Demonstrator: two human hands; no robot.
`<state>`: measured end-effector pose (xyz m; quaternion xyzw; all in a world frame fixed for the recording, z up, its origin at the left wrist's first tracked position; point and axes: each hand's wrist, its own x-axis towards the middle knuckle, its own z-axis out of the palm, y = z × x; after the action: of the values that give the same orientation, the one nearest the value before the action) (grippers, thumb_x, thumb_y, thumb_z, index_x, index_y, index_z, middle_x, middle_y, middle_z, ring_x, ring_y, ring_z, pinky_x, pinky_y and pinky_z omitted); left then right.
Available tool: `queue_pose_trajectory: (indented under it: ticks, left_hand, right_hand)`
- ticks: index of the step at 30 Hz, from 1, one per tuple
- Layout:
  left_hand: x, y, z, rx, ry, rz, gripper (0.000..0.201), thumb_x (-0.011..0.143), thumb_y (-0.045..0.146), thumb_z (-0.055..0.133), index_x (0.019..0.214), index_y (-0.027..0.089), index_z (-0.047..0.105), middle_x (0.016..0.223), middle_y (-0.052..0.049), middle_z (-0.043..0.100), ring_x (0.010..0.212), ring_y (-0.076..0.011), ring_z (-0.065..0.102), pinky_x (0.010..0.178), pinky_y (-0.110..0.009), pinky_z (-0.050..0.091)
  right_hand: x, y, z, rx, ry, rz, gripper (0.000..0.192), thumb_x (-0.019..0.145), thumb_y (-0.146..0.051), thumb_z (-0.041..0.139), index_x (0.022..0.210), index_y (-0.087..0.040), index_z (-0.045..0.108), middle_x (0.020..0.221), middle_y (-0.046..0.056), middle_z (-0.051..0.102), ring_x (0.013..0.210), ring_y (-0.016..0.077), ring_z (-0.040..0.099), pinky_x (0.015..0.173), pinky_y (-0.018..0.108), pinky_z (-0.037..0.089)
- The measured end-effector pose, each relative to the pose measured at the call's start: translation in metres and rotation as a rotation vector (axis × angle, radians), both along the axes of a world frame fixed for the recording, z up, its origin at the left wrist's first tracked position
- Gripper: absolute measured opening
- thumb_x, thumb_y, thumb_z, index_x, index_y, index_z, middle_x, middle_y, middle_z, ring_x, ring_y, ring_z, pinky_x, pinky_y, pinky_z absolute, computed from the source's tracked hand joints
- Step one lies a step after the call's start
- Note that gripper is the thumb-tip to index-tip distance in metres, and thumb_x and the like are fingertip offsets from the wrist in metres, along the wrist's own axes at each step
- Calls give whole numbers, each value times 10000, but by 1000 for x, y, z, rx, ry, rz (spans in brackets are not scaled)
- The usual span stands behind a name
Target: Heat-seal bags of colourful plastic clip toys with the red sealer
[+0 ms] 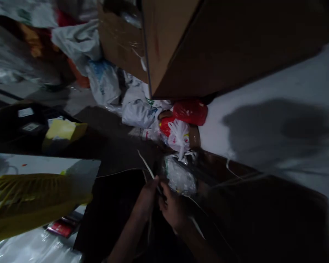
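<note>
Both hands meet low in the dim frame: the left hand (149,193) and right hand (172,208) pinch a thin white strap (146,166) beside a clear plastic bundle (179,179) on the floor. In this gloom, the taut strap could slip free.

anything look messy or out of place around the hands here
Yes. Crumpled plastic bags lie heaped on the floor under the cardboard box, with a red bag among them. Thin white strips trail loose past the left hand and right hand. The picture is too dark and blurred for more.
</note>
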<state>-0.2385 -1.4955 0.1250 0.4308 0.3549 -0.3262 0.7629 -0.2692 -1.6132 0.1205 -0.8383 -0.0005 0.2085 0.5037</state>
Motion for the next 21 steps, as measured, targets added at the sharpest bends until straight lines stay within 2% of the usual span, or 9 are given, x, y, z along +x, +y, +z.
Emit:
queue_pose_trajectory:
  ticks: [3, 5, 8, 11, 14, 17, 19, 21]
  left_hand:
    - [-1, 13, 36, -2, -50, 87, 288, 893, 382, 528, 728, 187, 661, 638, -32, 656, 671, -184, 636, 675, -296, 505]
    - [4, 22, 58, 20, -79, 95, 306, 913, 327, 494, 702, 159, 638, 524, -11, 584, 562, -154, 581, 631, -272, 479]
    - [14, 40, 91, 26, -137, 100, 354, 954, 285, 410, 688, 153, 603, 417, 41, 420, 432, -105, 450, 578, -247, 454]
    - [23, 63, 126, 21, -234, 148, 358, 970, 242, 363, 693, 159, 574, 394, 64, 318, 390, -82, 359, 544, -227, 437]
    - [29, 85, 156, 58, -320, 178, 382, 986, 200, 315, 693, 148, 554, 391, 70, 273, 393, -67, 307, 545, -215, 437]
    - [30, 101, 174, 115, -380, 194, 405, 1009, 177, 257, 717, 139, 534, 400, 75, 259, 417, -52, 278, 561, -183, 427]
    - [28, 107, 179, 147, -395, 182, 383, 1005, 137, 259, 711, 139, 505, 434, 67, 342, 452, -44, 326, 552, -155, 399]
    - [22, 106, 180, 177, -391, 134, 336, 981, 88, 315, 690, 140, 476, 491, 57, 438, 493, -44, 396, 537, -146, 380]
  right_hand:
    - [-56, -9, 31, -39, 89, -93, 296, 907, -322, 494, 1179, -220, 548, 921, 33, 677, 778, 176, 647, 651, 271, 520]
    - [-92, -27, 38, -165, 85, -60, 201, 922, -325, 489, 1038, -209, 606, 853, 24, 680, 762, 170, 637, 692, 276, 516]
    - [-137, -67, 38, -432, 32, 68, 180, 891, -201, 486, 952, -211, 655, 945, 40, 703, 899, 185, 636, 833, 309, 504]
    - [-163, -109, 36, -601, 66, 7, 219, 849, -130, 465, 921, -178, 667, 977, 92, 697, 952, 214, 622, 885, 351, 486]
    - [-174, -141, 42, -689, 78, -99, 222, 888, -166, 444, 785, -151, 640, 889, 122, 672, 929, 219, 606, 912, 382, 453]
    - [-186, -159, 56, -714, 87, -170, 179, 884, -230, 521, 749, -151, 607, 808, 68, 648, 863, 185, 602, 874, 360, 459]
    - [-201, -162, 70, -714, 91, -220, 133, 851, -215, 544, 748, -158, 605, 772, 56, 642, 819, 185, 606, 824, 337, 471]
    - [-218, -159, 87, -716, 71, -283, 119, 829, -171, 512, 779, -160, 619, 822, 88, 655, 852, 210, 612, 829, 341, 474]
